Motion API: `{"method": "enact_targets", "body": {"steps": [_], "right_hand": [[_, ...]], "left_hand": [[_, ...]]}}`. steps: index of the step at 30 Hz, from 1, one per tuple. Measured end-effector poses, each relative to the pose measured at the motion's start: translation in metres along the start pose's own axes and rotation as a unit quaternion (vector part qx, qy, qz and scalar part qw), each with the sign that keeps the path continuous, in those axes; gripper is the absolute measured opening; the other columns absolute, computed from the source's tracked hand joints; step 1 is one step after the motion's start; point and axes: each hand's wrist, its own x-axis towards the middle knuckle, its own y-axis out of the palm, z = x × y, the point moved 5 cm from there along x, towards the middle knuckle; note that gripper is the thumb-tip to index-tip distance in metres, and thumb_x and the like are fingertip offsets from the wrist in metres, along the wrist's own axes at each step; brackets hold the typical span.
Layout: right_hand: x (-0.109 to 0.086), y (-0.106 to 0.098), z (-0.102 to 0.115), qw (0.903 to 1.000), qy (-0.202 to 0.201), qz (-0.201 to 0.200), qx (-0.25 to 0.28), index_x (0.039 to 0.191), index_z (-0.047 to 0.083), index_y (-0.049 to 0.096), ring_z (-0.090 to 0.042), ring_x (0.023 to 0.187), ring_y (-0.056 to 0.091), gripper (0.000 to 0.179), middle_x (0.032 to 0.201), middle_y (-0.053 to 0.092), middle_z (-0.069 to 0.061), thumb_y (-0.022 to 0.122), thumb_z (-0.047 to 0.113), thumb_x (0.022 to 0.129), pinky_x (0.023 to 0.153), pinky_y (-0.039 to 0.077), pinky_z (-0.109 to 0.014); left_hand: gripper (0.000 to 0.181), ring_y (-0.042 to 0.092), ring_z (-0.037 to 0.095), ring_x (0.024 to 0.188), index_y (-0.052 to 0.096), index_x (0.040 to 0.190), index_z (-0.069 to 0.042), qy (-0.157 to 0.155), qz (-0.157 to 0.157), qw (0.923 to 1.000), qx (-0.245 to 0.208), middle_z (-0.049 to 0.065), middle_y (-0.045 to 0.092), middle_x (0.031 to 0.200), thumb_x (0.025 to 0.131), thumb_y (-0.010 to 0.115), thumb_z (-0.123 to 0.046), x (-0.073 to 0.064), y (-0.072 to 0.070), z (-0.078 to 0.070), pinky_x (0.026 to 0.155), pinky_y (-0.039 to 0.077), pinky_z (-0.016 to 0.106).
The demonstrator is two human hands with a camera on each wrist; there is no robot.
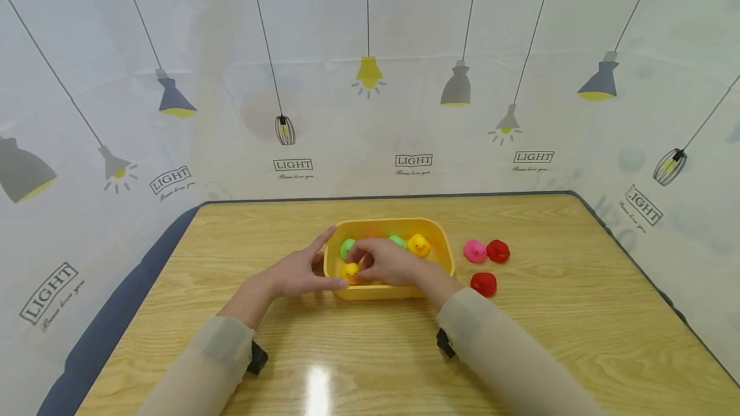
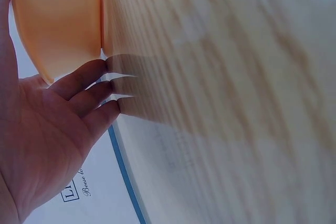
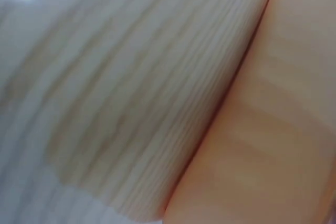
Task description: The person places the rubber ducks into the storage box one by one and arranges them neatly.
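My left hand [image 1: 297, 273] spans the left end of a yellow plastic tub [image 1: 393, 292], its thumb along the front corner and its index finger towards the back corner. The other fingers [image 2: 86, 90] reach down beside the tub's end wall. Inside the tub, my right hand [image 1: 387, 262] pinches a yellow rubber duck [image 1: 349, 271] near the left front corner. A green duck [image 1: 347, 248] sits behind it. Another green duck [image 1: 397, 241] and a second yellow duck [image 1: 419, 245] are towards the back right, the green one partly hidden by my right hand.
To the tub's right, a pink duck [image 1: 475, 251] and a red duck [image 1: 498, 251] stand side by side on the wooden table [image 1: 358, 352]. Another red duck [image 1: 484, 284] lies nearer to me. A curtain [image 1: 347, 18] printed with lamps surrounds the far edges.
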Motion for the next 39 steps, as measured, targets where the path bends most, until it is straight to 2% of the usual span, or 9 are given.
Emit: {"method": "enact_targets", "body": {"steps": [5,11,18,26,31,39], "right_hand": [[0.001,0.001,0.002,1.0,-0.007,0.0,0.004,0.124,0.016,0.073,-0.016,0.104,0.07,0.025,0.12,0.073,0.001,0.079,0.007,0.102,0.099,0.063,-0.033],[0.001,0.001,0.002,0.9999,0.0,0.001,0.013,0.125,0.018,0.073,-0.016,0.105,0.069,0.026,0.121,0.073,0.002,0.079,0.008,0.102,0.101,0.063,-0.035],[-0.009,-0.007,0.003,0.9999,-0.011,-0.009,0.008,0.127,0.016,0.072,-0.017,0.102,0.07,0.027,0.124,0.073,0.0,0.078,0.009,0.102,0.095,0.064,-0.035],[-0.036,-0.031,-0.005,0.998,-0.051,-0.033,-0.014,0.132,0.008,0.07,-0.014,0.098,0.069,0.032,0.13,0.074,-0.013,0.081,0.013,0.101,0.095,0.062,-0.033],[-0.058,-0.05,-0.009,0.9976,-0.057,-0.039,-0.002,0.13,0.007,0.071,-0.016,0.1,0.069,0.03,0.13,0.074,-0.017,0.079,0.014,0.103,0.096,0.062,-0.035],[-0.099,-0.078,-0.024,0.997,-0.029,-0.067,-0.026,0.126,0.017,0.072,-0.016,0.101,0.068,0.027,0.124,0.074,-0.004,0.082,0.021,0.101,0.095,0.061,-0.033]], "left_hand": [[0.123,0.056,0.039,0.147,0.002,0.176,-0.046,0.001,-0.001,1.0,0.003,0.01,0.06,0.163,0.087,0.081,-0.075,0.0,0.0,0.0,0.125,0.04,0.067],[0.123,0.057,0.037,0.146,0.001,0.176,-0.046,0.001,-0.001,1.0,0.0,0.009,0.06,0.163,0.087,0.081,-0.075,0.001,0.001,0.0,0.125,0.041,0.065],[0.122,0.058,0.038,0.145,0.002,0.176,-0.047,-0.003,-0.008,0.9999,0.012,0.011,0.062,0.161,0.086,0.08,-0.076,0.0,0.001,0.001,0.123,0.042,0.065],[0.123,0.052,0.045,0.152,0.001,0.175,-0.049,-0.008,-0.011,0.9998,0.018,0.018,0.057,0.164,0.086,0.08,-0.078,0.001,0.0,0.004,0.126,0.039,0.068],[0.123,0.051,0.046,0.152,0.0,0.175,-0.049,-0.014,-0.006,0.9997,0.017,0.02,0.057,0.164,0.086,0.08,-0.077,0.001,0.001,0.002,0.126,0.037,0.07],[0.124,0.05,0.046,0.153,-0.001,0.175,-0.049,-0.021,-0.002,0.9997,0.014,0.019,0.055,0.166,0.086,0.08,-0.077,0.002,0.001,0.0,0.126,0.037,0.071]]}}
